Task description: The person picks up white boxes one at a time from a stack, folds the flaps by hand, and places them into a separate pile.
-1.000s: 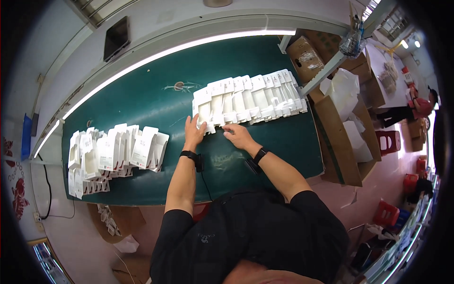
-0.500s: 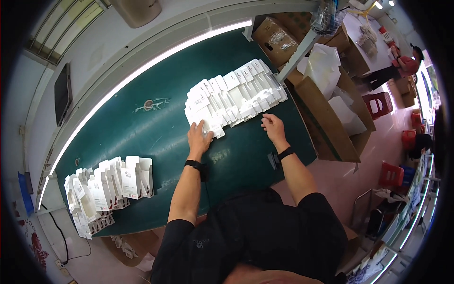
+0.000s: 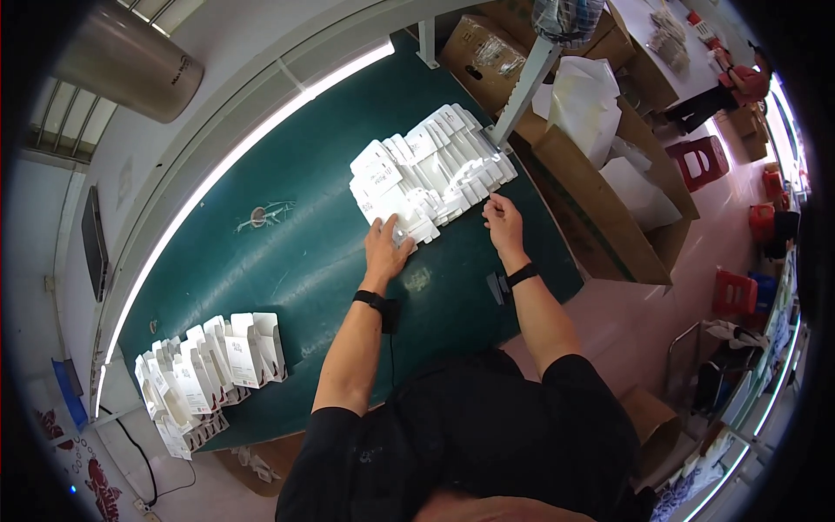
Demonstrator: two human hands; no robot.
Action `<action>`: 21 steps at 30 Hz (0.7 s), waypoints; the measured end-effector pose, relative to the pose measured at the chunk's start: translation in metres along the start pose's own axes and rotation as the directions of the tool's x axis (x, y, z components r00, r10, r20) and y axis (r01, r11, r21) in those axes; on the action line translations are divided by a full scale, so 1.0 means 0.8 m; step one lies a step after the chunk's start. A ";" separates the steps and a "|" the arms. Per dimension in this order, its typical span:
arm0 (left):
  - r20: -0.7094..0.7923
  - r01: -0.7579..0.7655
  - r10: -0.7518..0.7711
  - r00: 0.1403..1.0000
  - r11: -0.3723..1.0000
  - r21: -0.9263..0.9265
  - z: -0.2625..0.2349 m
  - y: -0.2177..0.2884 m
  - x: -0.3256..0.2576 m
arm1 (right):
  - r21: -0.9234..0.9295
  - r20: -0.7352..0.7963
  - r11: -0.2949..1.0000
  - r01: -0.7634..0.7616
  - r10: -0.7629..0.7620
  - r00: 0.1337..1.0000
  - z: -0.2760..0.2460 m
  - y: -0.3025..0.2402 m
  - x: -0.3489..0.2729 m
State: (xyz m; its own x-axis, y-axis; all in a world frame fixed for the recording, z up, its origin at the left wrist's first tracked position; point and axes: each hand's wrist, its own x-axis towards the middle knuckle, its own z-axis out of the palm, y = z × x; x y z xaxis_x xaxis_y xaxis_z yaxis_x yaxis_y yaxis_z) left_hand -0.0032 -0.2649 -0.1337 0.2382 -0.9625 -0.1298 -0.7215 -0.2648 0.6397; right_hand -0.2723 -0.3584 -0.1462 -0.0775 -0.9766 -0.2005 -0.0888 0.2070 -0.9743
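A row of overlapping white folding cartons point(image 3: 435, 165), pressed flat, lies slantwise on the green tabletop point(image 3: 296, 270). My left hand point(image 3: 387, 250) rests at the row's near left end, fingers spread and touching the cartons there. Just off the row's near right edge is my right hand point(image 3: 504, 228), its fingers curled together. Whether anything small is pinched in it is hidden. A second group of white cartons point(image 3: 209, 370), opened up and standing close together, occupies the table's left end.
A large brown cardboard box point(image 3: 600, 209) holding white sheets stands past the table's right edge. A metal post point(image 3: 526, 91) rises by the row's far end. A dark flat object point(image 3: 497, 289) lies near my right wrist. Another person point(image 3: 739, 83) stands far right.
The view has turned slightly. The carton row looks more bunched together, its left end pushed toward the right with my left hand. My right hand has come closer to the row's near edge.
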 end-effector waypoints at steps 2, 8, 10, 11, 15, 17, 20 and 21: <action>0.012 -0.011 0.011 1.000 1.000 0.006 0.007 0.009 0.007 | 0.013 -0.016 1.000 -0.004 0.005 1.000 0.000 0.001 0.002; 0.085 -0.032 0.037 0.996 0.998 -0.054 0.025 0.042 0.031 | 0.025 -0.082 1.000 0.010 -0.008 0.997 -0.005 -0.006 0.012; 0.076 -0.059 0.061 0.995 0.998 -0.036 0.032 0.050 0.036 | 0.029 -0.101 0.999 0.014 -0.010 0.995 -0.005 -0.004 0.018; 0.066 -0.083 0.084 0.994 0.996 -0.019 0.035 0.053 0.037 | 0.033 -0.117 0.999 0.017 -0.013 0.993 -0.005 -0.003 0.021; 0.055 -0.127 0.126 0.991 0.992 0.025 0.038 0.058 0.041 | 0.092 -0.113 0.996 -0.020 0.031 0.993 -0.001 -0.002 0.024; 0.053 -0.137 0.135 0.989 0.990 0.034 0.043 0.063 0.045 | 0.115 -0.102 0.993 -0.040 0.052 0.993 0.002 -0.002 0.024; 0.108 -0.133 0.137 0.985 0.990 -0.044 0.048 0.068 0.050 | 0.243 -0.117 0.970 0.011 0.018 0.993 0.009 -0.001 0.024; 0.108 -0.134 0.138 0.985 0.990 -0.046 0.049 0.070 0.052 | 0.242 -0.118 0.970 0.012 0.017 0.993 0.007 -0.001 0.024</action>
State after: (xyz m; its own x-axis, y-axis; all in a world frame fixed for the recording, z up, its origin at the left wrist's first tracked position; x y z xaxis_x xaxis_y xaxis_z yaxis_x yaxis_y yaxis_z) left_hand -0.0593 -0.3221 -0.1332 0.0647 -0.9905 -0.1215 -0.7165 -0.1308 0.6852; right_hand -0.2680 -0.3779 -0.1501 -0.1956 -0.9593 -0.2037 0.1529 0.1753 -0.9726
